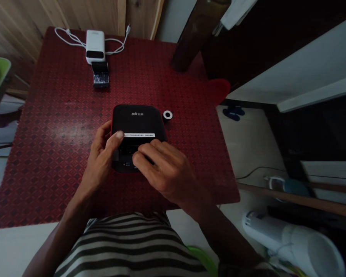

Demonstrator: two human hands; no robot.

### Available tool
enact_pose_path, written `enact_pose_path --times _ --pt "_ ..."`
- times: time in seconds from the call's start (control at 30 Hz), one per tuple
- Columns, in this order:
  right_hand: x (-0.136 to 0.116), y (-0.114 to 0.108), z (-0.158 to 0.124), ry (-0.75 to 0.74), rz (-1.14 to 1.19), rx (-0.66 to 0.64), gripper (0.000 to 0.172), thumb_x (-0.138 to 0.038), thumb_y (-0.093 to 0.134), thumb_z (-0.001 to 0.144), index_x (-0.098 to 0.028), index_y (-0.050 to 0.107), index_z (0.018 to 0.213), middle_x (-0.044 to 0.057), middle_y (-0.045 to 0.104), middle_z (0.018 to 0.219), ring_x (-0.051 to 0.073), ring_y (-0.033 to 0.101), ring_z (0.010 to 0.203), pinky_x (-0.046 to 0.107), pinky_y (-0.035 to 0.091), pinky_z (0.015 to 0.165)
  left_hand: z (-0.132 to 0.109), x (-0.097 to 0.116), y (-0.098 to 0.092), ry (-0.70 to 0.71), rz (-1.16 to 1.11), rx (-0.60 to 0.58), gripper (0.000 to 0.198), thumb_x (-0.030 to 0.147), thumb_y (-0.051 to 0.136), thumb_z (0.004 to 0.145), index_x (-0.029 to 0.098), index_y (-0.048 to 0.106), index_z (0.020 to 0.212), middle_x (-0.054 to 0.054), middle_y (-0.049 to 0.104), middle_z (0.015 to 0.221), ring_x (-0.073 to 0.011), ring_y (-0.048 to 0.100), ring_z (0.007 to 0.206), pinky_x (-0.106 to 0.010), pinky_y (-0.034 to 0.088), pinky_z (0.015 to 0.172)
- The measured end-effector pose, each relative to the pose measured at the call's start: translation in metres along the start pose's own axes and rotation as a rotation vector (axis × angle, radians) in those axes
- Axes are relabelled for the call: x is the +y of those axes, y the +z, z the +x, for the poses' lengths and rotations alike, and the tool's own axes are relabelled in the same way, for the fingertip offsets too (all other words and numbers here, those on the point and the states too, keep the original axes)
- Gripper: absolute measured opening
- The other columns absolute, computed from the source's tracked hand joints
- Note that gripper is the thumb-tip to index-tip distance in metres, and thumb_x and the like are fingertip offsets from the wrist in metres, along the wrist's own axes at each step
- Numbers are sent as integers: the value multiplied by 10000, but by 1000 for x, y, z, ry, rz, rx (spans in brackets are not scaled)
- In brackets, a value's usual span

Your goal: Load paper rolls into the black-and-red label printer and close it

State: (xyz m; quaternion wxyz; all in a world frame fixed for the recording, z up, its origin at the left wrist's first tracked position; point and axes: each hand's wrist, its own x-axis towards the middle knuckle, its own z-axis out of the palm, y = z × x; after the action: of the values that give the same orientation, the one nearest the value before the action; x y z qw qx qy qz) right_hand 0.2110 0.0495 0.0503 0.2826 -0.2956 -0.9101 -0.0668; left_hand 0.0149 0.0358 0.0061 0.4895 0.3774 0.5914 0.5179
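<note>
Across the red-patterned tabletop (pixel 56 127), your black plastic device (pixel 138 118) sits mid-table — your left hand (pixel 100 156) grips its side, thumb on top, apparently to steady it, while your right hand (pixel 164 171) curls its fingers (pixel 144 152) onto the front opening, holding on there.

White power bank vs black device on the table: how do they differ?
The white power bank is smaller than the black device, which carries a white label strip. The power bank sits untouched at the far end of the red patterned table; the device sits nearer, under the left hand and right hand. Both have rounded corners.
</note>
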Motion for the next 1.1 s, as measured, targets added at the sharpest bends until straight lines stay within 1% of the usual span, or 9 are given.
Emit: enact_pose_path --times 0.1,0.17,0.27,0.43,0.6,0.73,0.9,1.0,1.1 --pt "-1 2 -9 51 34 -9 373 -20 538 1222 -215 787 1024 -5 741 859 165 624 790 344 518 735 -2 -4 -2 -39 -43 -17 538 560 883 970 286 779 1421 -67 852 1357 -324 792 1235 -416 664 958" --pt "0 2 -14 96 70 -33 309 -38 572 1218 -216 805 1120 6 773 915 169 658 827 344 560 778 -2 -7 -5 -71 -71 -35 625 546 909 946 292 750 1495 -78 835 1470 -342 787 1332 -434 667 1021" --pt "2 -1 -21 153 125 -72 211 -122 653 1213 -203 808 1094 52 820 1000 195 707 874 363 608 806 -2 -10 -7 -99 -97 -52 701 556 934 922 283 729 1535 -97 812 1545 -374 765 1431 -476 663 1106" --pt "2 -3 -28 253 129 -30 121 -208 726 1196 -217 818 1118 118 904 1303 285 835 1202 456 648 1010 -3 -10 -8 -106 -113 -62 703 553 952 926 280 727 1535 -100 772 1636 -400 706 1558 -548 609 1269" --pt "-2 -3 -34 323 226 -13 39 -238 759 1183 -223 792 1168 98 938 1333 277 871 1286 451 646 1119 -4 -8 -9 -106 -117 -64 683 515 960 933 281 740 1537 -96 763 1660 -412 681 1600 -591 557 1349" --pt "-3 -4 -35 376 282 -13 28 -246 761 1174 -226 773 1159 107 940 1342 284 878 1297 455 665 1124 -4 -7 -10 -114 -109 -74 726 506 966 944 280 726 1591 -98 747 1688 -414 667 1620 -596 536 1372" --pt "-4 -1 -36 385 327 18 38 -202 765 1156 -239 755 1161 105 934 1362 286 877 1314 472 697 1131 -3 -8 -8 -99 -120 -72 717 514 974 936 280 739 1573 -90 745 1694 -405 657 1636 -581 524 1387" --pt "-7 1 -44 416 368 116 119 -174 777 1127 -245 761 1222 118 917 1391 297 869 1330 496 703 1146 -6 -9 -9 -135 -155 -60 716 554 984 933 297 752 1560 -74 777 1653 -404 678 1611 -595 523 1386" --pt "-12 3 -60 538 390 245 248 -186 808 1092 -269 770 1322 124 892 1407 318 864 1299 546 716 1120 -13 -12 -17 -157 -174 -37 633 584 953 956 315 805 1510 -66 826 1560 -409 711 1564 -593 562 1348"
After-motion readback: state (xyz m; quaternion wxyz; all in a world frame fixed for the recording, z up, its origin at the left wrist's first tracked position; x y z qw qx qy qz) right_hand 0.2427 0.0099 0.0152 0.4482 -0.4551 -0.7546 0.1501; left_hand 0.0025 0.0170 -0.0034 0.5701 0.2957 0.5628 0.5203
